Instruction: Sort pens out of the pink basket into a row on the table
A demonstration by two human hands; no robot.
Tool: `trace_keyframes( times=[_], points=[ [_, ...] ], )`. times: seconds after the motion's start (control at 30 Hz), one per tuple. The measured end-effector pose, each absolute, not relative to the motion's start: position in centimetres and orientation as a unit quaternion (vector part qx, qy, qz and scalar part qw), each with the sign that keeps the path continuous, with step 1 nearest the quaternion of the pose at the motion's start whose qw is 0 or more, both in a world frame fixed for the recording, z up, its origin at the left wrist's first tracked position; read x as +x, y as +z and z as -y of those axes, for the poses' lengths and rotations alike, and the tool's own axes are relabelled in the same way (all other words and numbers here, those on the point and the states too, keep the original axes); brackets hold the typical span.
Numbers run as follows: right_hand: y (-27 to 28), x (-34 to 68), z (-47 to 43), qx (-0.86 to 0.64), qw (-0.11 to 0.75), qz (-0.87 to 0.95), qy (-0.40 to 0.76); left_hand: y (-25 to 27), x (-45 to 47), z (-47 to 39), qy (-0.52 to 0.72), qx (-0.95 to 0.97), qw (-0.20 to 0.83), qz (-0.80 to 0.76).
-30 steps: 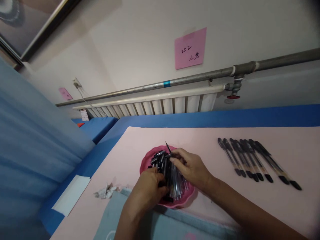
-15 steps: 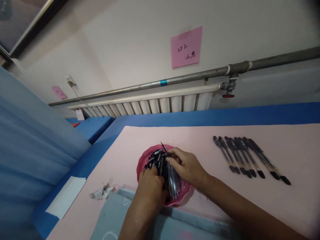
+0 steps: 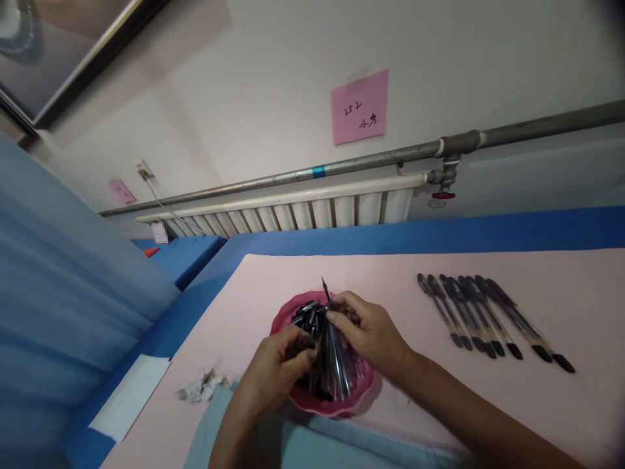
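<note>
A pink scalloped bowl (image 3: 336, 412) holds black pen caps (image 3: 308, 312) and clear pen barrels (image 3: 336, 371). Over its right side, my right hand (image 3: 368, 329) pinches an uncapped pen (image 3: 325, 290), its dark pointed tip sticking up past the fingers; the rest is hidden. My left hand (image 3: 278, 365) is at the bowl's left side with thumb and fingers closed together. What lies between those fingers is too dark and small to make out.
Several capped pens (image 3: 469, 312) lie in a row on the pink sheet (image 3: 390, 273) to the right. A crumpled wrapper (image 3: 201, 387) and a white paper (image 3: 129, 397) are on the left. Blue-green cloth (image 3: 342, 443) lies before the bowl, and a blue curtain (image 3: 63, 293) hangs at left.
My left hand has drawn up and back from deep among the pen parts, thumb now in sight. The pen in my right hand stands more upright. The view has shifted slightly.
</note>
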State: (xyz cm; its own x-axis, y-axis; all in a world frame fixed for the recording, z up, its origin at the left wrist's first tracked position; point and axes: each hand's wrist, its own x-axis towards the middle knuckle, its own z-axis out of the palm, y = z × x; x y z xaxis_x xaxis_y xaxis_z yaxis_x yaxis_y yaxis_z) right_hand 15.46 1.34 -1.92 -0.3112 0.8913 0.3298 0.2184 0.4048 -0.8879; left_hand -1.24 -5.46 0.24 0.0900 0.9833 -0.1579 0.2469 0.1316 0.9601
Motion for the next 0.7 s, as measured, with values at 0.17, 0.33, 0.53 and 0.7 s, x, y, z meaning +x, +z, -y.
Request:
trace_keyframes(
  times=[0.17,0.33,0.53,0.7],
  points=[
    [-0.3,15.4,-0.9,-0.378,0.484,0.64,0.462,1.3,-1.1,5.7,0.405,0.495,0.571,-0.515],
    [1.5,15.5,0.2,-0.333,0.507,0.536,0.587,1.7,-1.0,5.8,0.446,0.466,0.577,-0.501],
    [1.8,15.3,0.9,-0.308,0.52,0.518,0.605,1.3,-0.8,5.7,0.436,0.472,0.589,-0.49],
    [1.9,15.2,0.9,-0.324,0.512,0.529,0.594,1.4,-0.8,5.7,0.435,0.466,0.595,-0.49]
  ],
)
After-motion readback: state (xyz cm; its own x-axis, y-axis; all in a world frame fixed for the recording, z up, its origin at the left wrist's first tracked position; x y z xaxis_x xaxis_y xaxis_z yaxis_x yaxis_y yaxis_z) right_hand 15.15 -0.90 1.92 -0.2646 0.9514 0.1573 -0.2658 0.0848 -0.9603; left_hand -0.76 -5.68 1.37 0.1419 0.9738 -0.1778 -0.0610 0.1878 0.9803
